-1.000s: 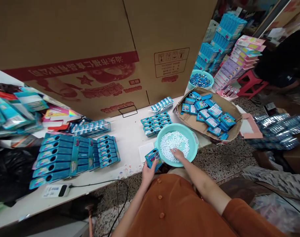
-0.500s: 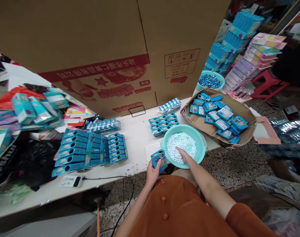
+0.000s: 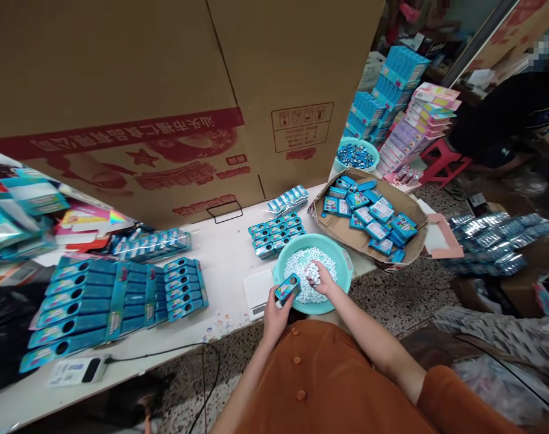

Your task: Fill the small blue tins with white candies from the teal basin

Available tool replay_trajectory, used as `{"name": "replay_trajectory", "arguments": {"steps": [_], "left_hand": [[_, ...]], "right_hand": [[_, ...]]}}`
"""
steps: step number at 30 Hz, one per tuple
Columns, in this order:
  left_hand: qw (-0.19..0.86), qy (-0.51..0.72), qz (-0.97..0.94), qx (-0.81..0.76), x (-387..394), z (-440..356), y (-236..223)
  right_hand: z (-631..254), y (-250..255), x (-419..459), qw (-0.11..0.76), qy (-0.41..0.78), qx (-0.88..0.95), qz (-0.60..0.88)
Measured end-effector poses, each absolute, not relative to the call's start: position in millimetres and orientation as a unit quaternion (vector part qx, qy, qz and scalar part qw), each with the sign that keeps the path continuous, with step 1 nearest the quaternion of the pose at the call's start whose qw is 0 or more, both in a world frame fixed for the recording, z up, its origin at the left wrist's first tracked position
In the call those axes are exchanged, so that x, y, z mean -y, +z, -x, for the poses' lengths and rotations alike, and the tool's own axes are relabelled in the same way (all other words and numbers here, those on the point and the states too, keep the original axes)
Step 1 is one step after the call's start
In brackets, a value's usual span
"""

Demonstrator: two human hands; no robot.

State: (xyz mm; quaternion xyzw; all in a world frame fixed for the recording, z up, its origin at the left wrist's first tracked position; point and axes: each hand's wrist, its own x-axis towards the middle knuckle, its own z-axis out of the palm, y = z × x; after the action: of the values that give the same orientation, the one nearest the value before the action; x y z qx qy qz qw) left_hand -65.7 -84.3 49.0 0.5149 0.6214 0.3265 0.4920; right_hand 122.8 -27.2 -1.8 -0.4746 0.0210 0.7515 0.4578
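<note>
My left hand (image 3: 274, 310) grips a small blue box (image 3: 287, 289), tilted over the near edge of a teal basin (image 3: 344, 265) full of small white pellets (image 3: 301, 265). My right hand (image 3: 322, 278) is cupped above the basin with a handful of the white pellets in it, close to the box's open end. The basin sits at the front edge of a white table (image 3: 224, 259).
Rows of small blue boxes (image 3: 276, 229) lie behind the basin; a cardboard tray (image 3: 332, 224) of blue boxes is to its right. Flat blue cartons (image 3: 116, 295) lie at left. A big cardboard box (image 3: 166, 102) stands behind. Another person in black (image 3: 504, 114) sits at far right.
My right hand has lifted out of the pellets with a handful and moved toward the box. My left hand has brought the box over the basin's edge.
</note>
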Motion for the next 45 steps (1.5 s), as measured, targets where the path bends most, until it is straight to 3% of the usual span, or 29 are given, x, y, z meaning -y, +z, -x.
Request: {"name": "replay_trajectory", "arguments": {"steps": [8,14,24,45], "left_hand": [[0.422,0.244,-0.652,-0.58,74,47,38],[0.408,0.237,-0.686,-0.554,69,36,40],[0.407,0.234,-0.676,-0.568,67,26,50],[0.41,0.242,-0.683,-0.554,58,12,52]], "right_hand": [[-131,53,12,0.567,0.722,-0.097,0.384],[-127,74,12,0.646,0.645,-0.091,0.399],[-121,80,18,0.647,0.611,0.044,0.453],[-128,79,17,0.644,0.548,0.111,0.522]]}}
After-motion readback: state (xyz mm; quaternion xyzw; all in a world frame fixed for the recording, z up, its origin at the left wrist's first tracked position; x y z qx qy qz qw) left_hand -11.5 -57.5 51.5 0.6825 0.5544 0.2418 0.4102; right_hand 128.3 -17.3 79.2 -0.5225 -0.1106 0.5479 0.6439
